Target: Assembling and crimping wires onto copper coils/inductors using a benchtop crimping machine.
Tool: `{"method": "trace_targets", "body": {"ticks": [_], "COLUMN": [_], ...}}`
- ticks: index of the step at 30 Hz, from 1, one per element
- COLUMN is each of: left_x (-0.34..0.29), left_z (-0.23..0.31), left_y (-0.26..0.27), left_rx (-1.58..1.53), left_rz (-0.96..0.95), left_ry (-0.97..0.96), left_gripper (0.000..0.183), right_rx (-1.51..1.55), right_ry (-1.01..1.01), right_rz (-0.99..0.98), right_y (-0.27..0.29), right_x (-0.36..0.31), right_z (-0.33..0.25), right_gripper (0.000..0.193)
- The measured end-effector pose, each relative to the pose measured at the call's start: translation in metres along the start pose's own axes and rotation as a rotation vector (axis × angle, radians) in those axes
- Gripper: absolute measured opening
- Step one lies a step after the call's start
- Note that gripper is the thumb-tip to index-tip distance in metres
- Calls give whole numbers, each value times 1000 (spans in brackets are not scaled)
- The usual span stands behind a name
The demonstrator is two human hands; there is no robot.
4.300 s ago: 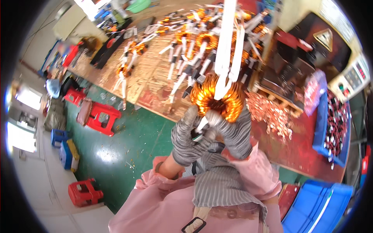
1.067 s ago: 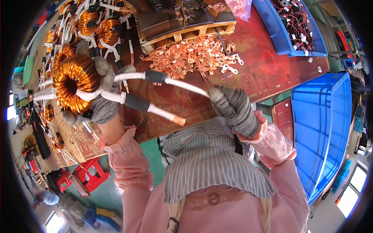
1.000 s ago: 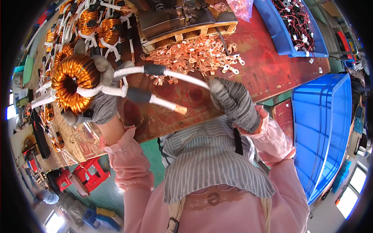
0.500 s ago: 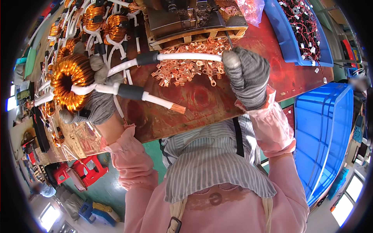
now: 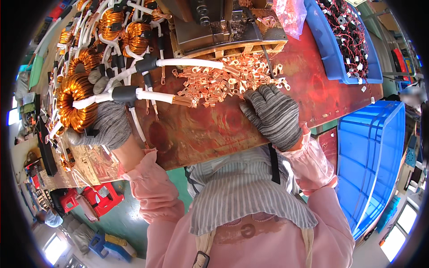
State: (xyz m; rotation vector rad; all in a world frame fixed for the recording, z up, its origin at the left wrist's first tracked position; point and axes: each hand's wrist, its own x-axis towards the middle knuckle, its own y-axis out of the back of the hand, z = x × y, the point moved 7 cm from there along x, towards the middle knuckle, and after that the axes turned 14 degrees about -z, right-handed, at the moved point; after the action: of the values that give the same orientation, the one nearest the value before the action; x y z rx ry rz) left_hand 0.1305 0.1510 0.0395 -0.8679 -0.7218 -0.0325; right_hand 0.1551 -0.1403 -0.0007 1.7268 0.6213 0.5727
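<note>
Wrapped firmly round a copper-wound ring coil (image 5: 85,117), the left hand (image 5: 109,125) in its grey knit glove has its fingers behind and over the far side and its thumb below, holding the piece up over the left part of the worktable (image 5: 214,134). Two white-sleeved leads run out from the coil toward the worker's right, each with a black band partway along: the upper lead (image 5: 192,63) ends in bare copper strands over the far part of a heap of copper lugs (image 5: 214,82), and the lower lead (image 5: 154,96) ends in a brush of strands by the heap's near left edge. From where I stand, the right hand (image 5: 273,117), gloved to match, is palm down at the near right edge of that heap, its fingertips bent toward the lugs and the thumb out to the left; I can't tell whether it pinches one. It is well apart from the coil. Just beyond the heap sits a dark, greasy metal machine (image 5: 214,35) on a wooden pallet (image 5: 223,51). Other wound coils (image 5: 136,38) lie crowded at the far left among their white leads. Over on the right I see a pink plastic bag (image 5: 290,18), then a blue tray (image 5: 328,53) of thin red and black wires with white connectors, and a big blue crate (image 5: 371,156) beside the table.
</note>
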Motion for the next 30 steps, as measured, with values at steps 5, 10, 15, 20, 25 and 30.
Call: {"method": "trace_targets", "body": {"ticks": [5,10,15,20,25,30], "left_x": [3,-1,2,-2,2,2], "left_z": [-4,-3,-9,-6,-9,-8], "left_y": [-4,-3,-8,-1,-7,-2], "left_rx": [-89,-55,-133,62,-71,-113], "left_rz": [-39,20,-114,17,-108,-123], "left_ry": [45,40,87,31,58,55], "left_gripper": [100,94,93,89,88,88], "right_rx": [-127,-21,-58,-98,-111,561], "right_ry": [47,-25,-27,112,103,68], "right_rz": [-11,-55,-104,-193,-140,171], "right_y": [-6,-7,-11,-5,-10,26], "right_x": [2,2,-1,-3,-1,3], "right_z": [-6,-1,-2,-11,-10,10], "right_gripper": [17,21,19,28,28,18]}}
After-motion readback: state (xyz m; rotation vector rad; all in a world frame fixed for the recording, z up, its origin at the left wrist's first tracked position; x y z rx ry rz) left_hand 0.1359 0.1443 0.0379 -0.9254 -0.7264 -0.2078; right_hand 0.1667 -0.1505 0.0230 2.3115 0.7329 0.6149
